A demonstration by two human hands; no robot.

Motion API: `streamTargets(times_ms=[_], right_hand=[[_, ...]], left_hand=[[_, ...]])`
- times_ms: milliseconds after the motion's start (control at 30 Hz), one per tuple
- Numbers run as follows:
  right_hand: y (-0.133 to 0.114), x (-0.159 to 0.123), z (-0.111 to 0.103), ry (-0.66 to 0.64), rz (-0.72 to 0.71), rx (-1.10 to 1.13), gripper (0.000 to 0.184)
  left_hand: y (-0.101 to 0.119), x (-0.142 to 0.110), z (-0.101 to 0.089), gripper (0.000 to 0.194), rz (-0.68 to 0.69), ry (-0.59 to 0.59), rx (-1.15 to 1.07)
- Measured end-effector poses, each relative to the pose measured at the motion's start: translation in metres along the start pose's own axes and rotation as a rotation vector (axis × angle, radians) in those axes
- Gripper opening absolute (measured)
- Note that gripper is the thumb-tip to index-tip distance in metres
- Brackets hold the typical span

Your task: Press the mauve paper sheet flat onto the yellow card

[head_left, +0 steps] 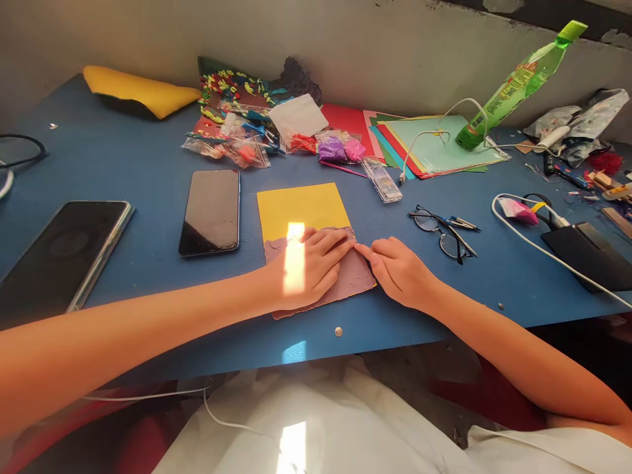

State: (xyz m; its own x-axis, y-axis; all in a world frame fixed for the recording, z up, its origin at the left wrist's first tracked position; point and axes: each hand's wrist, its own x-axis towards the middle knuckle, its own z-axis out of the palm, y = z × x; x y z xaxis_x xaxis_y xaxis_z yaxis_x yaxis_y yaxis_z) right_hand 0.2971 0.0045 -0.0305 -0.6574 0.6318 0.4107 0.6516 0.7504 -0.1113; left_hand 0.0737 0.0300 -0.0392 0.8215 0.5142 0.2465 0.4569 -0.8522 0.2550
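Observation:
A yellow card (301,207) lies on the blue table (128,164) in front of me. Its near half is covered by a flat mauve layer of clay (355,276). My left hand (309,266) lies flat on that layer, fingers stretched out toward the right edge. My right hand (397,270) rests at the layer's right edge, fingers curled, its fingertips pressing the clay beside my left fingertips. Neither hand lifts anything.
A black phone (210,210) lies left of the card, a larger dark device (59,253) further left. Glasses (442,230), a clear ruler case (382,179), bags of coloured clay (340,148), coloured paper sheets (429,148), a green bottle (518,79), a power bank (590,253) with white cable.

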Motion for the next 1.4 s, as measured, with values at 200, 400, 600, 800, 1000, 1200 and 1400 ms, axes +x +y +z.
streamTargets(times_ms=[200,400,600,800,1000,1200,1400], right_hand=[[-0.0004,-0.0023,0.0012,0.065,-0.011,0.000,0.043],[-0.0049,0.0020,-0.0006,0.035,-0.044,-0.112,0.040],[-0.0011,-0.0029,-0.0008,0.061,0.026,0.027,0.043],[-0.0002,-0.0007,-0.0011,0.023,-0.010,-0.032,0.042],[0.0028,-0.0033,-0.0018,0.054,0.001,0.017,0.042],[-0.0017,0.0026,-0.0008,0.101,-0.135,-0.149,0.027],[-0.0015,-0.0001,-0.0019,0.156,-0.131,-0.126,0.027]], left_hand=[[-0.0006,-0.0006,0.0050,0.050,-0.005,0.032,0.051],[0.0006,-0.0013,0.0067,0.049,0.012,0.079,0.071],[0.0006,-0.0019,0.0057,0.051,0.017,0.055,0.089],[0.0020,-0.0022,0.0047,0.052,0.026,0.054,0.141],[0.0001,-0.0024,0.0055,0.050,0.045,0.053,0.151],[0.0033,-0.0021,0.0042,0.047,0.026,0.074,0.155],[0.0006,-0.0028,0.0073,0.049,0.030,0.083,0.116]])
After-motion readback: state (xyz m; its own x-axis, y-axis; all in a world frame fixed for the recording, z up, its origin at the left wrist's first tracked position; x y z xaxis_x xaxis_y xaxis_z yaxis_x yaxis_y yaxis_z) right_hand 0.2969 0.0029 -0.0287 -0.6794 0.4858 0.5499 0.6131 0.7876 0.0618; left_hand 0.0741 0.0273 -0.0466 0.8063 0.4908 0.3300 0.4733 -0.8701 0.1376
